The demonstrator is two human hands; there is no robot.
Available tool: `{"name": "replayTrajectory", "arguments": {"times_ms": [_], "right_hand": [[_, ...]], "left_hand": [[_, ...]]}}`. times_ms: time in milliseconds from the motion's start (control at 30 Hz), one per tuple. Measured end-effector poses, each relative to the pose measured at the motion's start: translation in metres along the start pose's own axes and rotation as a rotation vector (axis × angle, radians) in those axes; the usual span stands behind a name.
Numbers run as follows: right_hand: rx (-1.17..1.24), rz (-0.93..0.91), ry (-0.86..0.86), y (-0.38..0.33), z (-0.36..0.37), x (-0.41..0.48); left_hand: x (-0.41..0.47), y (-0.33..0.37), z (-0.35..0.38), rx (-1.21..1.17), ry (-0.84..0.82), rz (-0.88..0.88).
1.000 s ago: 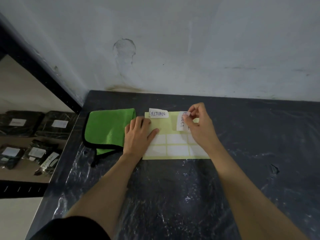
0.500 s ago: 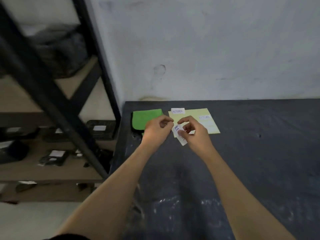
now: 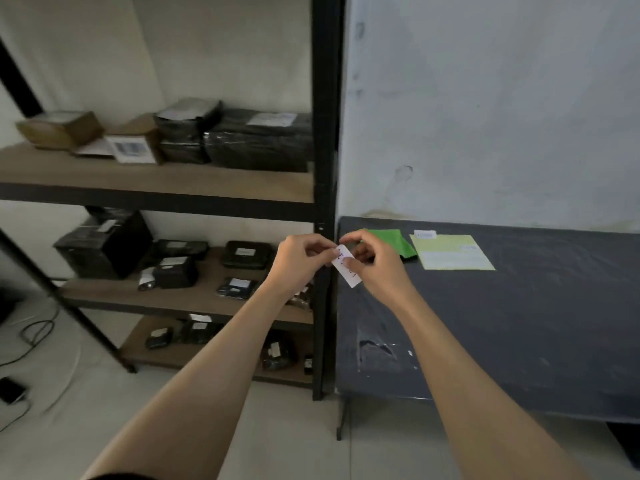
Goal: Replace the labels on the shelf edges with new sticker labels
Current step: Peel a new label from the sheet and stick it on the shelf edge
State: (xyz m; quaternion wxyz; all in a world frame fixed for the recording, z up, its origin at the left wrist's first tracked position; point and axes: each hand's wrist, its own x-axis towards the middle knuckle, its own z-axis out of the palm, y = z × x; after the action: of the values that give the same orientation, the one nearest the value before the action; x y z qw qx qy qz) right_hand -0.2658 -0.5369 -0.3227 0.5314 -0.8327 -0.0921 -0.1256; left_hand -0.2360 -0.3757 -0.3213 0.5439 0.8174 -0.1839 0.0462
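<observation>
One sticker label (image 3: 347,268): white, handwriting too blurred to read, held tilted in the air just right of the black upright post (image 3: 327,133), in front of the table's left end
Left hand (image 3: 301,261): fingers curled, thumb and fingertips pinch the label's upper end; hand sits just left of the post, fingertips crossing in front of it
Right hand (image 3: 377,268): fingers curled, pinches the label along its right side, just right of the post
Label sheet (image 3: 453,252): pale yellow, flat on the table, well right of the post; white stickers on its lower part, blurred
Second sticker (image 3: 425,234): small, white, at the sheet's top left corner, text unreadable
Green cloth (image 3: 394,240): on the table between post and sheet, partly hidden by the right hand
Table (image 3: 519,323): dark top, right of the post, against the wall
Shelf edges (image 3: 156,197): dark rails left of the post, under wooden boards
Parcels (image 3: 256,140): black-wrapped packets and brown boxes on the shelves left of the post
</observation>
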Motion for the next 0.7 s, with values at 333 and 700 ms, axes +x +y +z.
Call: {"name": "replayTrajectory", "arguments": {"times_ms": [333,700], "right_hand": [[0.057,0.066,-0.092,-0.039,0.144,0.074],[0.068,0.118,-0.079,-0.065,0.275,0.120]], "left_hand": [[0.000,-0.063,-0.150,-0.031,0.318,-0.181],[-0.001,-0.150,-0.269,0.043,0.290,-0.291]]}}
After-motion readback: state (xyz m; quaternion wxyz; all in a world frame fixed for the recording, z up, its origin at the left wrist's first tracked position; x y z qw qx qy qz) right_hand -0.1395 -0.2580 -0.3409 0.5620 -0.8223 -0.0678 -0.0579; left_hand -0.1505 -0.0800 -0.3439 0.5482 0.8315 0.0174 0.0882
